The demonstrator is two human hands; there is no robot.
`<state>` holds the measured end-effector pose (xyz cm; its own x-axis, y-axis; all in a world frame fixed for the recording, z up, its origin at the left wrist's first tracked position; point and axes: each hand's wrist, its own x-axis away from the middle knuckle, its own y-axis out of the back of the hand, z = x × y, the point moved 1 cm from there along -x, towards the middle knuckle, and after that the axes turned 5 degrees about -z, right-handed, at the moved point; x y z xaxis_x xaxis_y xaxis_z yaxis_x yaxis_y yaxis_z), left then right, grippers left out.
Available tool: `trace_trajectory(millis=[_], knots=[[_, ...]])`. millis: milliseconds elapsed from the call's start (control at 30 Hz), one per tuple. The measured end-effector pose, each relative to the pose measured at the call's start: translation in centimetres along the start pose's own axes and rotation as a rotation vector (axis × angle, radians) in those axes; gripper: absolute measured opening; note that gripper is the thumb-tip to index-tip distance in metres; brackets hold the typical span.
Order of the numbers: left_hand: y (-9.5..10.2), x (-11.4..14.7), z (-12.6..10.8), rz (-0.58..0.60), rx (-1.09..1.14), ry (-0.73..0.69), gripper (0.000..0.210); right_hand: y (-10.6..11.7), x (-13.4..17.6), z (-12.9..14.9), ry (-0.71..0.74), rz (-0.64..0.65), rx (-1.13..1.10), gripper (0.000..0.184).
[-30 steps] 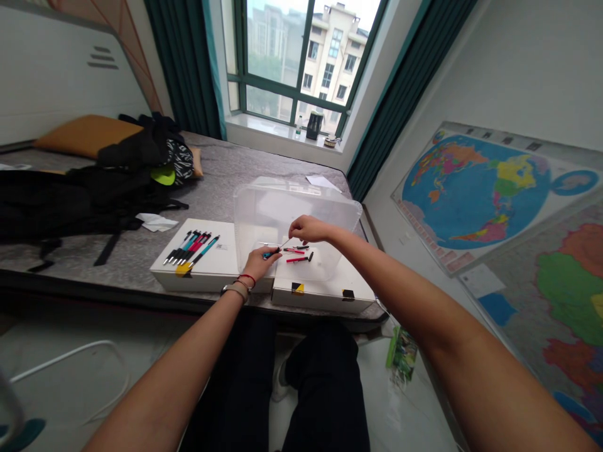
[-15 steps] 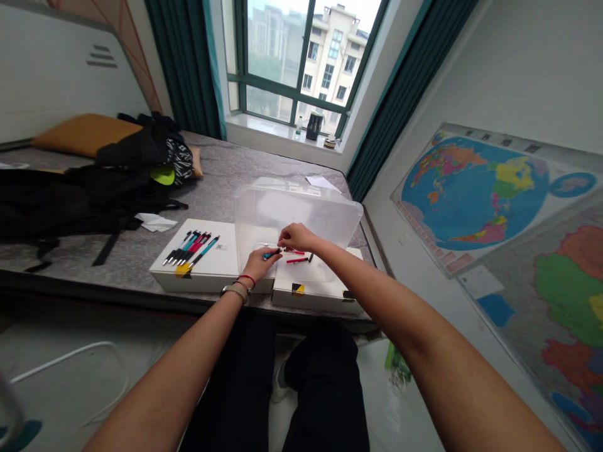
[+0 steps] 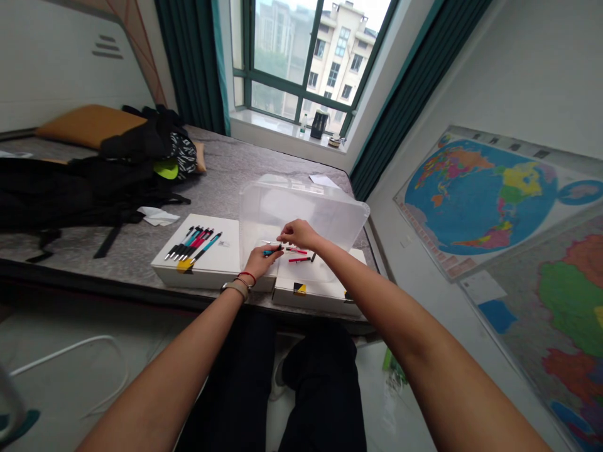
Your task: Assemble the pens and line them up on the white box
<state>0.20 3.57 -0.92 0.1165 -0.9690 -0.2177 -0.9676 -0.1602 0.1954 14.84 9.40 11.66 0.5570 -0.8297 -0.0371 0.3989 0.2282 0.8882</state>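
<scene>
My left hand (image 3: 260, 260) is closed around a blue pen barrel (image 3: 268, 253) with a dark end pointing right. Just above that end, my right hand (image 3: 298, 233) pinches with its fingertips; whatever lies between them is too small to make out. Both hands are over the front of a clear plastic bin (image 3: 301, 207) tipped on its side. Red pen parts (image 3: 299, 259) and a small black piece (image 3: 313, 257) lie inside it, right of my hands. On the left white box (image 3: 221, 263), several assembled pens (image 3: 193, 243) in blue, black and red lie in a slanted row.
A second white box (image 3: 315, 300) is under the bin. The boxes stand on a grey mattress (image 3: 226, 157) along with a crumpled tissue (image 3: 158, 216), a black backpack (image 3: 94, 188) and an orange cushion (image 3: 89, 124). A wall map (image 3: 480, 194) hangs at right.
The view has shifted slightly, so the scene sits a little differently in the picture. Both hands keep nearly the same place and grip over the bin.
</scene>
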Motion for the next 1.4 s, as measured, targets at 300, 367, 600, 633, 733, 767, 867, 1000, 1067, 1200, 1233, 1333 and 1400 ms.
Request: trace_trajectory(millis=[300, 367, 600, 633, 733, 767, 867, 1000, 1067, 1200, 1233, 1333, 1400], knots=[[0.0, -0.1, 0.6, -0.037, -0.033, -0.068, 0.04, 3.0, 1.0, -2.8, -0.046, -0.036, 0.187, 0.03], [0.0, -0.2, 0.8, -0.053, -0.036, -0.064, 0.04, 2.6, 1.7, -3.7, -0.098, 0.038, 0.338, 0.022], [0.1, -0.3, 1.1, -0.039, -0.044, -0.077, 0.041, -1.2, 3.6, -5.3, -0.104, 0.151, 0.61, 0.028], [0.0, -0.3, 1.2, -0.04, -0.036, -0.072, 0.041, -1.6, 3.6, -5.3, -0.097, 0.148, 0.629, 0.028], [0.0, -0.4, 1.3, -0.049, -0.011, -0.055, 0.039, -2.1, 3.4, -5.3, -0.1, 0.136, 0.672, 0.028], [0.0, -0.4, 1.3, -0.049, -0.007, -0.051, 0.039, -2.1, 3.4, -5.3, -0.104, 0.137, 0.678, 0.029], [0.0, -0.4, 1.2, -0.048, -0.007, -0.042, 0.038, -2.1, 3.3, -5.6, -0.108, 0.136, 0.651, 0.028], [0.1, -0.3, 0.9, -0.045, -0.011, -0.034, 0.038, -2.0, 3.2, -6.1, -0.184, -0.045, 0.436, 0.02], [0.1, -0.3, 0.9, -0.041, -0.018, -0.035, 0.038, -2.0, 3.3, -6.0, -0.28, -0.191, 0.185, 0.016], [0.1, -0.3, 0.8, -0.028, -0.038, -0.06, 0.039, -2.1, 4.0, -4.8, -0.391, -0.332, -0.524, 0.021], [0.1, -0.3, 0.8, -0.025, -0.042, -0.062, 0.04, -2.1, 4.3, -4.3, -0.385, -0.351, -0.679, 0.022], [0.0, -0.2, 0.6, -0.027, -0.054, -0.053, 0.042, -2.1, 4.9, -2.9, -0.35, -0.402, -0.967, 0.032], [-0.1, -0.2, 0.5, -0.027, -0.055, -0.045, 0.044, -2.2, 5.2, -2.3, -0.324, -0.417, -1.08, 0.042]])
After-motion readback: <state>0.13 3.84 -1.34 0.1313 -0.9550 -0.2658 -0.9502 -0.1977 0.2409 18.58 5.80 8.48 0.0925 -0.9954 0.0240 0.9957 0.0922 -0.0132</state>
